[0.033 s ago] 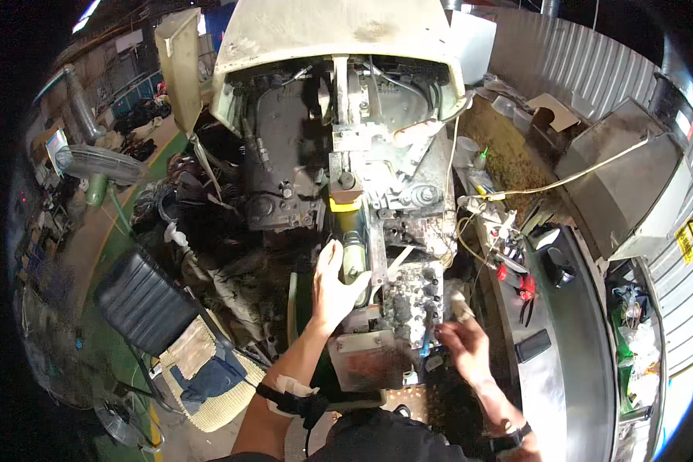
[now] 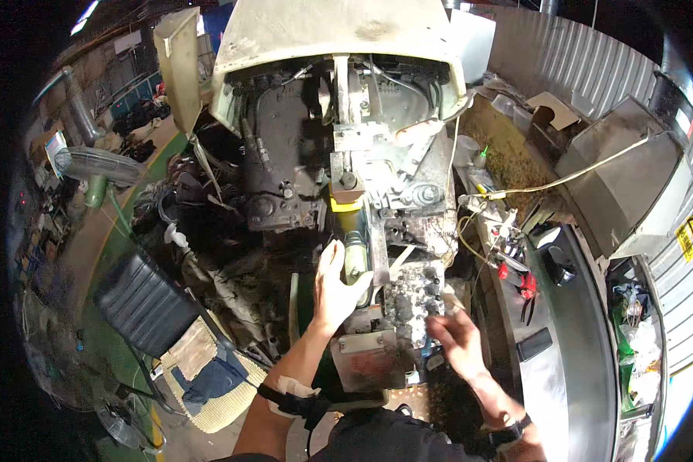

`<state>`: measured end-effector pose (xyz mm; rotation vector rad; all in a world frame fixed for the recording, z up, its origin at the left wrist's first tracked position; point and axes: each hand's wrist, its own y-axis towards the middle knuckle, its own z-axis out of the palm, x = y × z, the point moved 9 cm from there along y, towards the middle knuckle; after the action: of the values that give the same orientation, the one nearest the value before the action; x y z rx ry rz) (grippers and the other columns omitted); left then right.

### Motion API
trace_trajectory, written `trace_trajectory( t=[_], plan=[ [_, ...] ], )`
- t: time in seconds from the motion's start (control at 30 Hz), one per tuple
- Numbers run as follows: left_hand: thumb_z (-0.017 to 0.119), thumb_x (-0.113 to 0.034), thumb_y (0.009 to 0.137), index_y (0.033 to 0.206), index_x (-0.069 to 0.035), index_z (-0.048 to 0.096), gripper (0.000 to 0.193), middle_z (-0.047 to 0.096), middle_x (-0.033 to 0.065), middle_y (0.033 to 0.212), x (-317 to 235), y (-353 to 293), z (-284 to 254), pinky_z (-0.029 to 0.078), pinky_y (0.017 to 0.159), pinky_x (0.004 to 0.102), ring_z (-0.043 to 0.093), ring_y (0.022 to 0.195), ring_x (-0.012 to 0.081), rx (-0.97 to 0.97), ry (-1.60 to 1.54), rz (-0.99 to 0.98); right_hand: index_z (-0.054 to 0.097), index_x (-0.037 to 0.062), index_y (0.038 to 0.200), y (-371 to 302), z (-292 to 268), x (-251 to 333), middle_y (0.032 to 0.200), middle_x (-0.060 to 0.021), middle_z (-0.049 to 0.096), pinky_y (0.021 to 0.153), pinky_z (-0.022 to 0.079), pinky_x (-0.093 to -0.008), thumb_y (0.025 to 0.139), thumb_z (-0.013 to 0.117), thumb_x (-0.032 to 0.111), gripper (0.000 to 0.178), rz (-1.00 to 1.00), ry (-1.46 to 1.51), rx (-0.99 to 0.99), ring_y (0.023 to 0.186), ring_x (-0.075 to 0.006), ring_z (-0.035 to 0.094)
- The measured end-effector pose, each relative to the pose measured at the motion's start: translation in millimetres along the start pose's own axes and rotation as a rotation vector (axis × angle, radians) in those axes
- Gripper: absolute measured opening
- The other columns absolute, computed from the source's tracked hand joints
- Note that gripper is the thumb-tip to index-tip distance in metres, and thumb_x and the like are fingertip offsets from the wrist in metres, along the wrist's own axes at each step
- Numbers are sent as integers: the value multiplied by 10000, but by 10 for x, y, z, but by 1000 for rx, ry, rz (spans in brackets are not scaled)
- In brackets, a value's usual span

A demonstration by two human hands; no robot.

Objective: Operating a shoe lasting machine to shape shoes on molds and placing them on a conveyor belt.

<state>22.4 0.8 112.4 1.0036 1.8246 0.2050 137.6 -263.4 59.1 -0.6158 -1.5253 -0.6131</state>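
Currently, left hand: the bare left hand (image 2: 337,296) is spread, fingers along the left flank of the pale green rounded piece (image 2: 355,258), thumb set apart across its lower end.
Green piece: lengthwise below the yellow band (image 2: 347,206), at the middle of the near side of the grey metal machine (image 2: 289,142).
Right hand: half curled and blurred, the right hand (image 2: 460,343) is at the right edge of the grey knobbed metal panel (image 2: 413,308); whether it pinches anything, I cannot tell.
Good support: light, even contact along the piece seems best, fingertips well short of the band.
Good reach: the right forearm should preferably clear the panel's knobs.
Worktop: on the long metal worktop (image 2: 543,393), a red-handled tool (image 2: 527,285) and a black flat rectangular slab (image 2: 534,344) lie toward the left edge.
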Motion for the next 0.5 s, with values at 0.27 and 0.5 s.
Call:
trace_trajectory(
  t=[0.27, 0.5],
  plan=[
    [830, -182, 735, 1344, 92, 526, 734, 500, 306, 1403, -65, -5, -174, 431, 1086, 441, 527, 1280, 426, 22, -93, 89, -91, 68, 1589, 1106, 1329, 673, 1588, -209, 325, 1188, 267, -347, 1003, 460, -32, 810, -212, 38, 365, 1450, -245, 341],
    [822, -174, 724, 1309, 94, 549, 698, 523, 294, 1318, -129, 114, -230, 463, 1041, 463, 549, 1208, 437, 40, -49, 125, 42, -41, 1570, 1212, 1463, 637, 1640, -252, 123, 1215, 207, -364, 996, 521, 56, 754, -334, -393, 394, 1504, -293, 240]
  ],
)
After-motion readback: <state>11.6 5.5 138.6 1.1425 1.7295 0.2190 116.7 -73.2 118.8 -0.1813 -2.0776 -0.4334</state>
